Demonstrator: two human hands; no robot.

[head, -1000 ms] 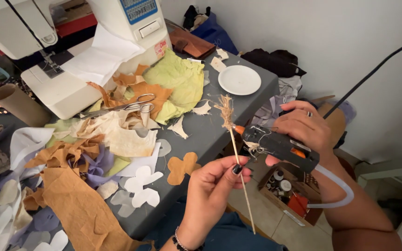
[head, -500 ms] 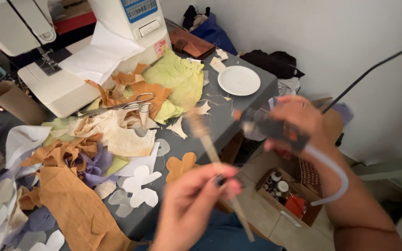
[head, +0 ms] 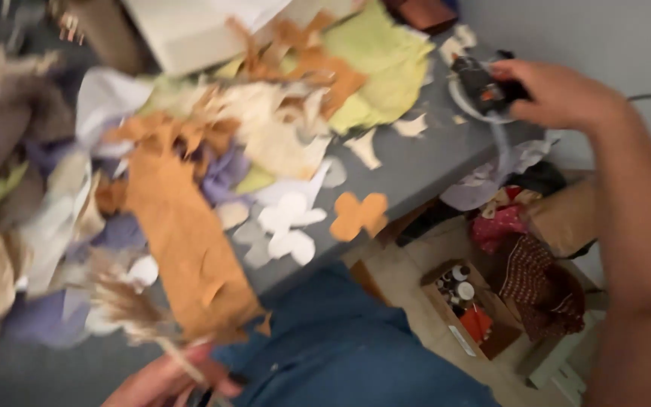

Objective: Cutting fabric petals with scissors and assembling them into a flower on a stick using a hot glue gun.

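Observation:
My right hand (head: pixel 559 94) grips a black glue gun (head: pixel 484 84) and holds it over a white plate (head: pixel 467 105) at the far right of the grey table (head: pixel 416 169). At the bottom edge my left hand (head: pixel 167 380) holds a thin wooden stick (head: pixel 178 358) with a dried, feathery tuft (head: pixel 118 298) at its end. The tuft lies over the fabric scraps at the table's near left. The frame is motion-blurred.
Orange, cream, lilac and yellow-green fabric scraps (head: pixel 190 173) cover most of the table, with white (head: pixel 288 226) and orange (head: pixel 359 215) flower cut-outs near its front edge. A white sewing machine (head: pixel 190 30) stands at the back. An open box of small items (head: pixel 469 305) sits on the floor.
The view has tilted down and left. My right hand carried the glue gun away to the plate. My left hand brought the stick down to the near left.

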